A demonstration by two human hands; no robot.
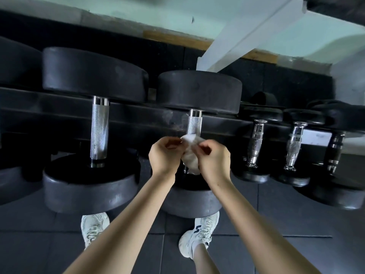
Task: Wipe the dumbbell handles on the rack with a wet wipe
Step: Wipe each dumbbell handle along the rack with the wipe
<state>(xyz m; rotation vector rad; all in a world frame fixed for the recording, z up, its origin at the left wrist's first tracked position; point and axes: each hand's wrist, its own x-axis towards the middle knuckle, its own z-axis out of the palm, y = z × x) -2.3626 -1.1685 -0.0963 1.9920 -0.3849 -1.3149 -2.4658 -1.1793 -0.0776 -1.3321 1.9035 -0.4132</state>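
A white wet wipe (189,155), crumpled and bunched into a loose wad, hangs between both hands in front of the rack (49,115). The left hand (165,155) pinches its upper left edge with curled fingers, and the right hand (213,157) grips its right side, fingers curled in toward the palm. The wipe's top corner overlaps the lower part of a dumbbell handle (194,124), a silvery knurled bar with a smooth shiny collar where it meets the black round weight; whether the wipe touches the metal cannot be told. To the left, a second big dumbbell (99,131) shows the same knurled handle in full, dull and slightly streaked. To the right sit 3 smaller dumbbells (294,147) with shiny, contoured chrome handles, the farthest one darker with rings. All lie across the black rails of the rack. Below, 2 white sneakers (199,234) stand on dark rubber floor tiles (276,224).
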